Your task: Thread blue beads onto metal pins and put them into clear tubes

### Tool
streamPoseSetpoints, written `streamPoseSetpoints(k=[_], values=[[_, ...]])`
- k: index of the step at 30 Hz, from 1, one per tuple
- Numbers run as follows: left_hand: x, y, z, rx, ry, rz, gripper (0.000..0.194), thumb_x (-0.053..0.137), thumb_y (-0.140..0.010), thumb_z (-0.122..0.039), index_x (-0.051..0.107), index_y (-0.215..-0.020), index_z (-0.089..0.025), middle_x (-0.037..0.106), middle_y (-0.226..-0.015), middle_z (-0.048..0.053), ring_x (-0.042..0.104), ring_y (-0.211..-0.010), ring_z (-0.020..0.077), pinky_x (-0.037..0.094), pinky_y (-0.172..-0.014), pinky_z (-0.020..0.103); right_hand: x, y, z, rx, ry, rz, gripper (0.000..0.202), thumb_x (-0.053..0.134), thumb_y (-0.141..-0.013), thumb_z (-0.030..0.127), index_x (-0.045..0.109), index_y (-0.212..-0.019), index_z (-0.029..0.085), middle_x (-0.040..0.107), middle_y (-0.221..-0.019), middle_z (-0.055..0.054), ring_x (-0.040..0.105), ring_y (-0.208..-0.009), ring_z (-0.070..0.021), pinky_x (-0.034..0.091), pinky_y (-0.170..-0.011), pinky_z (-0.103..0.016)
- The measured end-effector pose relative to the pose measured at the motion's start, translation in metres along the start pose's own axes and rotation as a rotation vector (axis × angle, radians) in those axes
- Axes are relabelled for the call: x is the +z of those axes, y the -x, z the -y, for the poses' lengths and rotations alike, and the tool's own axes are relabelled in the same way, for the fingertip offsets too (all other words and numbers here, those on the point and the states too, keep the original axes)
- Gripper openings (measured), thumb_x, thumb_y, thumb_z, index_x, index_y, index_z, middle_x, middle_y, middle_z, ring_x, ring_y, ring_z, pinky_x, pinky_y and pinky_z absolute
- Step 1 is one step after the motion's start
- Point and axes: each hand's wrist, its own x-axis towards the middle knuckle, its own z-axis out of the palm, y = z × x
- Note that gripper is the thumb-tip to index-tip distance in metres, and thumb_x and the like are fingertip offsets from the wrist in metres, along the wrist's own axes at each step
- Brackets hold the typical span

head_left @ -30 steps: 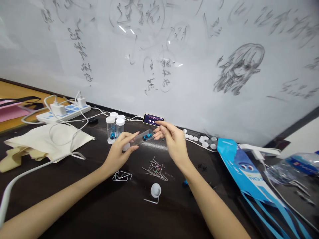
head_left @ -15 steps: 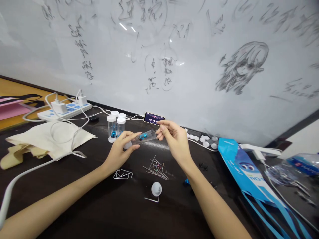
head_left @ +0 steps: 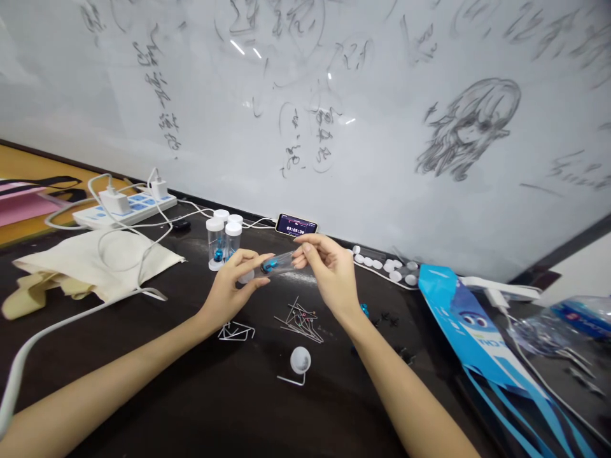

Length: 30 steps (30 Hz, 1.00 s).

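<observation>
My left hand [head_left: 235, 280] grips a clear tube [head_left: 284, 263] near its white-capped end. Inside the tube, close to my left fingers, lies a blue piece [head_left: 269, 265]. At the tube's other end is my right hand [head_left: 322, 264], its thumb and fingers pinched together; what they hold, if anything, is too small to make out. Below the hands lie a loose pile of thin metal pins [head_left: 301, 321], several bent metal rods [head_left: 236, 331] and a round white cap [head_left: 300, 360] beside another bent rod [head_left: 292, 381]. Several capped tubes [head_left: 232, 236] stand upright behind my left hand.
A phone [head_left: 296, 225] leans against the whiteboard [head_left: 372, 191]. White caps lie in a tray [head_left: 382, 275] at the right, near a blue bag [head_left: 458, 318] and a plastic bottle [head_left: 580, 315]. At the left are a power strip [head_left: 138, 207], cables and a cream cloth bag [head_left: 95, 257].
My right hand has moved slightly left and closer to the tube's end. My left hand still holds the tube. Another blue piece now shows beside my right wrist.
</observation>
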Motion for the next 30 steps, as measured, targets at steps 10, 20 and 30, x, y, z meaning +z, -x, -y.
streamPoseSetpoints(k=[10, 20, 30], values=[[0.000, -0.002, 0.008, -0.079, 0.099, 0.017, 0.034, 0.064, -0.087, -0.026, 0.064, -0.120, -0.034, 0.057, -0.106, 0.003, 0.055, -0.100, 0.0227, 0.042, -0.091, 0.038, 0.004, 0.003, 0.001, -0.061, 0.180, 0.027, 0.017, 0.047, -0.095, 0.018, 0.063, -0.095, 0.023, 0.067, -0.077, 0.000, 0.067, -0.069, -0.0153, 0.053, -0.072, -0.032], [0.002, 0.000, 0.009, -0.115, 0.299, 0.104, 0.031, 0.064, -0.087, -0.025, 0.067, -0.116, -0.034, 0.060, -0.103, 0.003, 0.055, -0.101, 0.0233, 0.041, -0.093, 0.040, -0.008, -0.001, 0.006, -0.293, 0.500, 0.062, 0.019, 0.055, -0.091, 0.014, 0.065, -0.079, 0.024, 0.062, -0.083, -0.002, 0.059, -0.084, -0.0194, 0.045, -0.079, -0.034], [0.002, 0.002, 0.007, -0.155, 0.413, 0.170, 0.026, 0.059, -0.090, -0.027, 0.068, -0.114, -0.028, 0.059, -0.100, 0.003, 0.055, -0.093, 0.0206, 0.043, -0.085, 0.035, -0.006, -0.002, 0.001, -0.333, 0.428, -0.017, 0.011, 0.060, -0.089, 0.015, 0.067, -0.081, 0.020, 0.068, -0.082, 0.000, 0.061, -0.076, -0.0151, 0.047, -0.072, -0.029]])
